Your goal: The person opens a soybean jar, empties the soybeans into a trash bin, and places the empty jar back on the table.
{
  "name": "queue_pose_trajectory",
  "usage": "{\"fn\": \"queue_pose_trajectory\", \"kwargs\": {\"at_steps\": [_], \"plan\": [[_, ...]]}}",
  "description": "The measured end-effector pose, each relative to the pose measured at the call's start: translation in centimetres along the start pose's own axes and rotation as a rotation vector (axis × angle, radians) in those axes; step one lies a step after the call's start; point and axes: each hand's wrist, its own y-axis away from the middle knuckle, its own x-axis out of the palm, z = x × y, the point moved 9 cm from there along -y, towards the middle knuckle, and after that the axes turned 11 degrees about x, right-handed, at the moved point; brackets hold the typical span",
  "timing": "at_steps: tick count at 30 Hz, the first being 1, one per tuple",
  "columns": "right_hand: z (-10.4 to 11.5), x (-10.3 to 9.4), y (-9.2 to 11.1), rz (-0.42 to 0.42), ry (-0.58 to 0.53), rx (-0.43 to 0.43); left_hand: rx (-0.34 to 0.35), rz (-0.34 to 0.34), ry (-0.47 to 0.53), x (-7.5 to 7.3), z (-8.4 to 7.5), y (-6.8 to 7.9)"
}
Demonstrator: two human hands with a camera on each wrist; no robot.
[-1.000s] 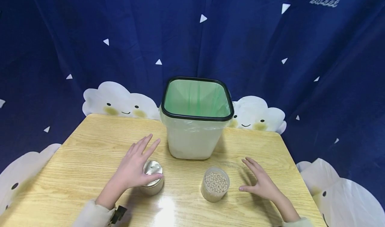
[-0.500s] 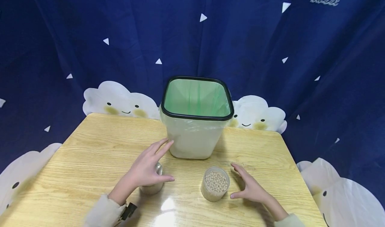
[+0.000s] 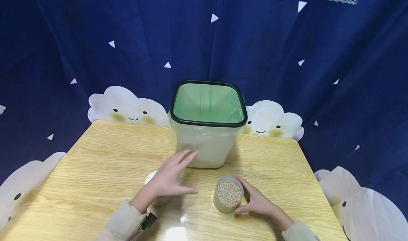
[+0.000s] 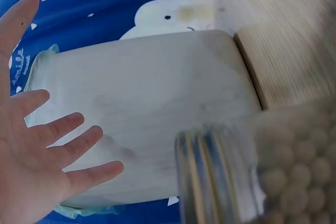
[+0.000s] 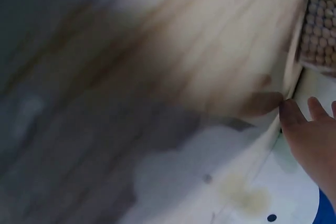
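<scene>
My left hand hangs over the space between two clear jars, fingers straight and spread, holding nothing. Partly hidden behind it stands the left jar, which has a silvery lid. The left wrist view shows round beige balls in this jar. The right jar stands uncovered, full of small beige balls up near the rim. Around its right side lies my right hand, index finger right at the rim and thumb low by the front wall. Relaxed fingers show on the right hand in the right wrist view.
A white bin with a black rim and a pale green liner stands at the table's back edge. Light wood covers the table. Behind hangs a dark blue curtain with clouds and triangles.
My left hand has moved right, past the lidded jar toward the middle. My right hand has come left, up to the side of the uncovered jar. Both jars and the bin stay put.
</scene>
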Motion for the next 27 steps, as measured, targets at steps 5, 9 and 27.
{"fn": "queue_pose_trajectory", "kwargs": {"at_steps": [5, 9, 27], "plan": [[-0.4, 0.9, -0.8, 0.037, -0.081, 0.047, 0.011, 0.016, 0.021, 0.8, -0.2, -0.5], [-0.3, 1.6, -1.3, 0.062, -0.145, 0.055, 0.009, 0.038, 0.037, 1.4, -0.5, -0.8], [1.2, 1.6, -1.5, -0.024, -0.126, 0.000, -0.009, 0.117, 0.151, 4.8, -1.7, -2.3]]}}
